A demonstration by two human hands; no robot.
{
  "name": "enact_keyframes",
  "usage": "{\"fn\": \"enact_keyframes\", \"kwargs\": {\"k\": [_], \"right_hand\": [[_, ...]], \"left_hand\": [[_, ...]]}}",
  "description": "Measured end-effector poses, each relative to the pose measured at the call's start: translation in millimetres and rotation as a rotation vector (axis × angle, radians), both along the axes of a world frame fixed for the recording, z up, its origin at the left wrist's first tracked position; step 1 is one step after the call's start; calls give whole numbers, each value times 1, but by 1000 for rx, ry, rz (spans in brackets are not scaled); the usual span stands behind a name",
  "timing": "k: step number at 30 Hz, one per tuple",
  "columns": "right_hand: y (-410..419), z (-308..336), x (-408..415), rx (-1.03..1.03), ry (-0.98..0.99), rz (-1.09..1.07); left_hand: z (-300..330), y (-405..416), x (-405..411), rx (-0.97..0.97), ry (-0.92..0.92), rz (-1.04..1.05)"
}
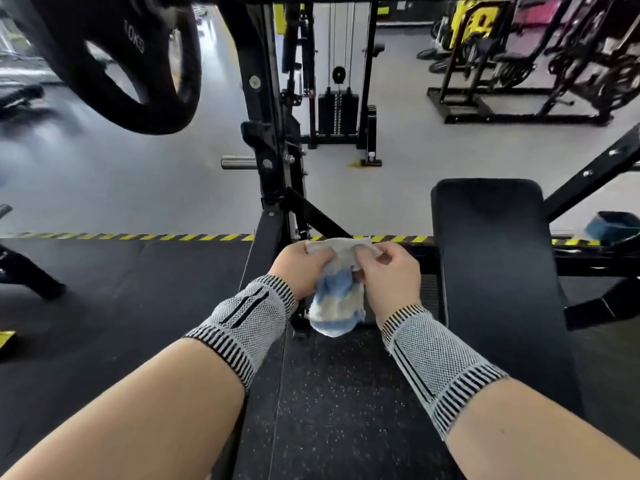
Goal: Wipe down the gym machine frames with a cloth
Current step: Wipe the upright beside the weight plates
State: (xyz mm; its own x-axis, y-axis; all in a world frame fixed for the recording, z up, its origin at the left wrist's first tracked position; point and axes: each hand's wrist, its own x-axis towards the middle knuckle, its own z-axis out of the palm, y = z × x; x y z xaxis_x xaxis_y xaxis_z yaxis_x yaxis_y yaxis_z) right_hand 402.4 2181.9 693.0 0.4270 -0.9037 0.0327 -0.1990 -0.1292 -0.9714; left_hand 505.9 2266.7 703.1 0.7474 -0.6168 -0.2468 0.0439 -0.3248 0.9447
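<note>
I hold the cloth (pixel 337 289) in front of me with both hands, low over the black speckled floor mat (pixel 329 393). My left hand (pixel 299 268) has its fingers curled over the upper left edge of the cloth, pinching it. My right hand (pixel 388 271) grips the upper right part, thumb and forefinger pinching the white top layer, the other fingers curled beneath. The top of the cloth is pulled flat between my two hands, while the blue-and-white bulk hangs down bunched below them. I judge I am refolding or spreading it to get a fresh face before wiping, which is why it is off the machine right now.

The black upright frame (pixel 270 140) stands just beyond my hands, with its angled brace (pixel 315 216) running down toward the cloth; that seems the nearest surface to wipe. A padded bench (pixel 491 258) lies to my right, and a weight plate (pixel 114 60) hangs overhead at left. The cloth touches none of them as far as I can see. Both wrists wear knitted grey wrist sleeves (pixel 249 323).
</note>
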Motion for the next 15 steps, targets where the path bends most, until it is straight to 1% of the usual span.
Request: {"fn": "enact_keyframes", "kwargs": {"k": [2,6,8,10,12,13,15], "right_hand": [[-5,0,9,-33,18,-10],[-24,1,21,-17,30,20],[-35,0,28,-48,75,58],[-47,-2,35,-106,110,116],[-60,-8,44,-94,117,192],[-68,-12,50,-56,129,246],[-82,-21,64,83,141,394]], "left_hand": [[0,-4,10,-21,20,-56],[-9,-9,26,71,22,-151],[-14,-14,34,95,25,-169],[-18,-24,44,112,32,-107],[-20,-36,52,60,74,-22],[-21,-44,57,24,88,21],[-24,-60,67,2,56,106]]}}
